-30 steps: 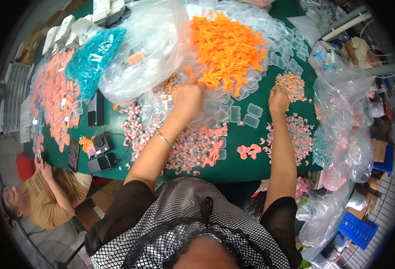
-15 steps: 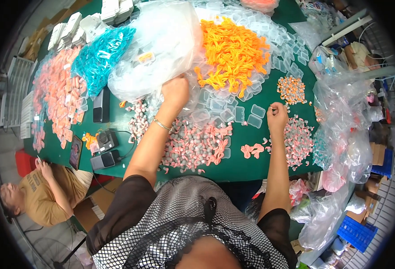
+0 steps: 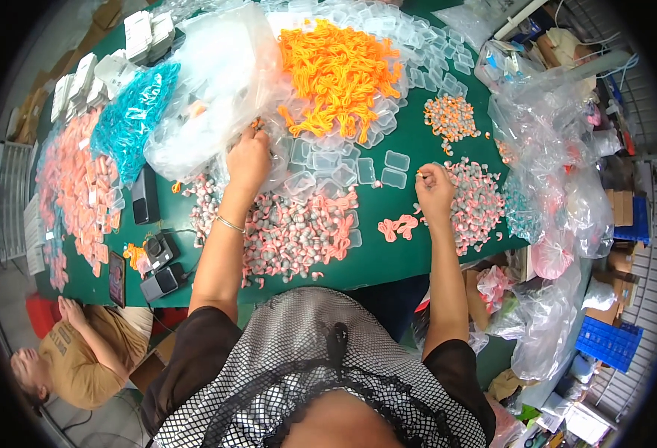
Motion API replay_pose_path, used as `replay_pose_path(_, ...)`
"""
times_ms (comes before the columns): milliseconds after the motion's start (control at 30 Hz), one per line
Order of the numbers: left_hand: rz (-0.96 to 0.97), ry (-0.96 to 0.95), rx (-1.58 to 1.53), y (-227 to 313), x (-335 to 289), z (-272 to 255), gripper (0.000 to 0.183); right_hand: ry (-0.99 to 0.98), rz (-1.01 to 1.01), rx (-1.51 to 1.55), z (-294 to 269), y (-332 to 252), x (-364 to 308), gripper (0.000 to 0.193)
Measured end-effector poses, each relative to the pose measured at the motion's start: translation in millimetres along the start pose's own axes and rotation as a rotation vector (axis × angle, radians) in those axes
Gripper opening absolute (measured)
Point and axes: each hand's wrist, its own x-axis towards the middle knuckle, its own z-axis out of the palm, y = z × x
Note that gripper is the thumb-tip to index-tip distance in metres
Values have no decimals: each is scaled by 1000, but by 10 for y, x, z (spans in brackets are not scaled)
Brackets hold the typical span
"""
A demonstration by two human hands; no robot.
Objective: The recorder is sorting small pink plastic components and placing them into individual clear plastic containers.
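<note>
My left hand [image 3: 249,158] is closed at the lower edge of a big clear plastic bag [image 3: 213,82], pinching a small grey-and-orange piece [image 3: 257,122] at its fingertips. My right hand [image 3: 434,190] has its fingers curled together, with a tiny orange bit [image 3: 419,175] showing at the tips. It hovers by a pile of small grey-and-pink pieces [image 3: 476,201]. Between the hands lie clear plastic boxes [image 3: 366,171] and a wider grey-and-pink pile [image 3: 291,239]. Two looped pink cords [image 3: 398,227] rest near my right wrist.
Orange cords [image 3: 340,71] are heaped on more clear boxes. A grey-and-orange pile [image 3: 450,118] sits right of them. At left are a teal bag [image 3: 134,116], pink packs [image 3: 82,179] and black devices [image 3: 160,250]. Clear bags [image 3: 552,149] crowd the right; a person [image 3: 93,351] sits lower left.
The view has shifted, moving the table leftward in the picture. Orange now shows at the fingertips of both my hands. The seated person's hands have come together.
</note>
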Motion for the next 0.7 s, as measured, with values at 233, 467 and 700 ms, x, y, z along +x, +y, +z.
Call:
replay_pose_path(233,-111,24,-646,24,-45,-162,5,-59,45,47,5,-40,-121,20)
replay_pose_path(467,-287,-136,-1613,406,-95,-116,13,-68,64,66,6,-51,-148,20)
replay_pose_path(700,-244,-584,-1555,1390,-243,273,16,-107,-27,34,82,27,-119,20)
